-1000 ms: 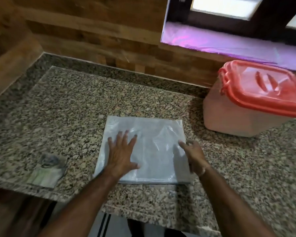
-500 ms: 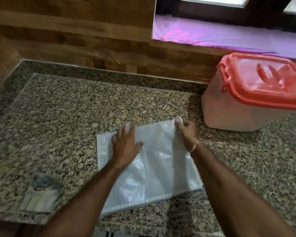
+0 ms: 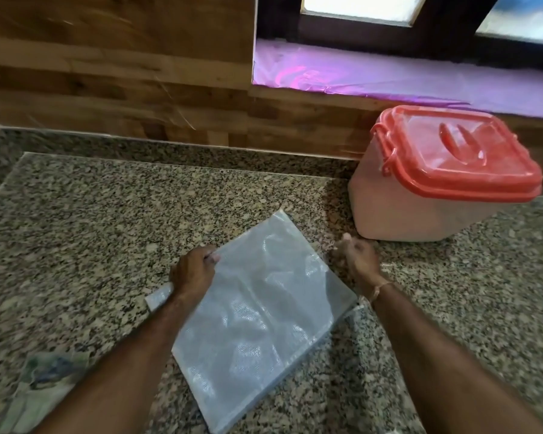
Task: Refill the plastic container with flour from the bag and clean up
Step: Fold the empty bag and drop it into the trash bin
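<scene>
The empty white woven flour bag (image 3: 264, 311) lies folded flat on the granite counter (image 3: 107, 233), turned diagonally. My left hand (image 3: 193, 272) grips the bag's upper left edge, fingers curled over it. Just off the bag's right corner is my right hand (image 3: 356, 260), blurred, with loosely curled fingers that hold nothing. The translucent plastic container (image 3: 420, 211) stands at the back right against the wall, and its red lid (image 3: 458, 158) is closed.
A crumpled printed paper (image 3: 44, 380) lies near the counter's front left edge. A wooden wall (image 3: 123, 73) runs along the back. The window sill (image 3: 389, 79) above the container is covered with a purple sheet.
The bag has turned from square to diagonal on the counter. My left hand went from pressing flat to gripping the edge. My right hand let go of the far corner and moved right.
</scene>
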The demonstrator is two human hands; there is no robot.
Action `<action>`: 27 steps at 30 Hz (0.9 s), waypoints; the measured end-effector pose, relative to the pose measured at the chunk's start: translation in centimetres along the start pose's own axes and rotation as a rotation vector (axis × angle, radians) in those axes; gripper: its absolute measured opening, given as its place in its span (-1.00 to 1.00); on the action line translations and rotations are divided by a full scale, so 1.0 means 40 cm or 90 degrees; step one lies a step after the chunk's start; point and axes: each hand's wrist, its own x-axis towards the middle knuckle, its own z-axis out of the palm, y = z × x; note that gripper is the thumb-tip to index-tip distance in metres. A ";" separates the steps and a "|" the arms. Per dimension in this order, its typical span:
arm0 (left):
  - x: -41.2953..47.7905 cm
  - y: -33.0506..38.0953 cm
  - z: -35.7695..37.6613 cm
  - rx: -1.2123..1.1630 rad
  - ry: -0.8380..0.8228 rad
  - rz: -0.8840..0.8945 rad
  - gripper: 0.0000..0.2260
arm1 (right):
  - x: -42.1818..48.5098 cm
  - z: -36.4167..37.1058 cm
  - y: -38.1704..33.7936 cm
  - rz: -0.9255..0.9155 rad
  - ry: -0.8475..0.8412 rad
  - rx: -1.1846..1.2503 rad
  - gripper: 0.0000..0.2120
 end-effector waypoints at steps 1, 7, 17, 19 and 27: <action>0.001 -0.001 0.003 -0.007 -0.012 -0.007 -0.79 | -0.016 0.013 0.018 -0.009 -0.045 -0.028 -0.54; -0.015 0.026 0.011 -0.007 -0.029 -0.044 -0.80 | -0.093 0.074 0.066 -0.028 -0.013 -0.215 -0.72; -0.026 0.005 0.007 -0.054 -0.078 -0.112 -0.80 | -0.213 0.038 0.137 0.199 -0.115 0.369 -0.72; -0.044 0.003 0.012 -0.072 -0.067 -0.120 -0.80 | -0.246 0.084 0.145 0.178 -0.105 0.279 -0.75; -0.078 -0.004 -0.020 -0.048 -0.061 -0.071 -0.80 | -0.238 0.022 0.147 0.025 -0.157 0.152 -0.76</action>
